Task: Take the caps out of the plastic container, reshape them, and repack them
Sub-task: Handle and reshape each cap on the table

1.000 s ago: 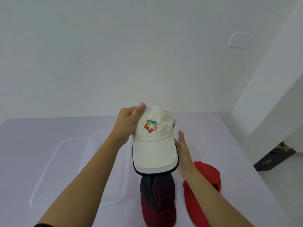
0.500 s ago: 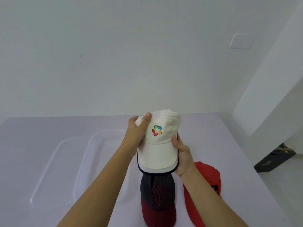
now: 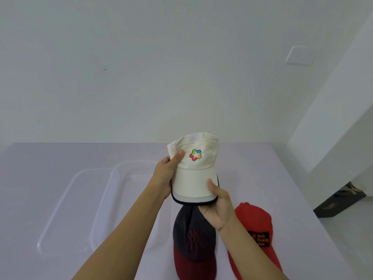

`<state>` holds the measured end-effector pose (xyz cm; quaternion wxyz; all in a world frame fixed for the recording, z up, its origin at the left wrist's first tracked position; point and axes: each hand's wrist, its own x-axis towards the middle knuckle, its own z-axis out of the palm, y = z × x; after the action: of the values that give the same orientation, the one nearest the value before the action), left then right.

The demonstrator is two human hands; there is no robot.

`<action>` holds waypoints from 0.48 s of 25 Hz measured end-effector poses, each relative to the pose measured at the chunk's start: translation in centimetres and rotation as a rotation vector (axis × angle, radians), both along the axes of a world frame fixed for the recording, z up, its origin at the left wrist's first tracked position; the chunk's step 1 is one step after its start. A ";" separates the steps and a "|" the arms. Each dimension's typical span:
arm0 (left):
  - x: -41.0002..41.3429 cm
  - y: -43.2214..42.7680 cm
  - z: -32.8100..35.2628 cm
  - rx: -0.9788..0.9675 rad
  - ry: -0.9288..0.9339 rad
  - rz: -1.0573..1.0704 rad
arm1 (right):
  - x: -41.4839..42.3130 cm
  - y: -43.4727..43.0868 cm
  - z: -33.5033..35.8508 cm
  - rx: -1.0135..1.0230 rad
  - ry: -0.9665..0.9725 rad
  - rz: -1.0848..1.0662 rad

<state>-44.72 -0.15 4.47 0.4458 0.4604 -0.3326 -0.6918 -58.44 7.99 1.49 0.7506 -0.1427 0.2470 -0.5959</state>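
1. Currently, on my head-camera feed, the white cap (image 3: 194, 174) is up in the air over the middle of the lilac table (image 3: 60, 154), held between both hands with its brim pointing toward me.
2. The left hand (image 3: 164, 176) grips the left side of the crumpled crown, and its thumb is pressed on the front panel just beside the multicoloured logo (image 3: 195, 155).
3. The right hand (image 3: 219, 209) pinches the brim's near right corner, with the thumb on top and the fingers curled underneath.
4. The clear plastic container (image 3: 131, 178) sits on the table to the left of the caps. My left forearm crosses over its near right part.
5. A second clear plastic piece, flatter and probably the lid (image 3: 76, 209), lies against the container's left side, and the two overlap along that edge.
6. All three caps are outside the container.
7. The navy cap with a red brim (image 3: 193, 245) lies on the table directly below the white cap and just right of the container, brim toward me, with a dark red emblem stitched on its crown.
8. The red cap (image 3: 254, 225) lies just to its right and carries a black patch (image 3: 260, 239) with orange lettering.
9. My right forearm passes over the strip between these two caps, so I cannot tell whether they touch.
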 end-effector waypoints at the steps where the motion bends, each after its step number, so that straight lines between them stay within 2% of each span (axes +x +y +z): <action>1: 0.0 0.1 0.0 -0.027 -0.074 0.005 | 0.1 0.0 -0.1 0.023 -0.012 -0.018; 3: 0.2 0.3 0.1 -0.240 -0.314 0.060 | 0.1 -0.1 -0.4 0.069 -0.024 -0.033; 6: 1.4 0.4 1.2 -0.749 -0.724 0.059 | -0.2 0.2 -0.7 0.109 -0.022 -0.034; 8: 1.6 -0.1 2.5 -0.805 -0.829 -0.088 | -0.3 0.4 -0.7 0.107 -0.021 -0.026; 11: 1.7 -0.9 4.1 -0.761 -0.946 -0.271 | -0.2 0.4 -0.9 0.121 -0.032 -0.015; 12: 1.9 -1.3 4.5 -0.723 -0.931 -0.316 | -0.2 0.4 -0.9 0.124 -0.031 -0.009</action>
<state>-42.86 -1.44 8.97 0.2737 0.4790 -0.7707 -0.3188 -58.60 8.43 0.55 0.7591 -0.0858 0.2724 -0.5850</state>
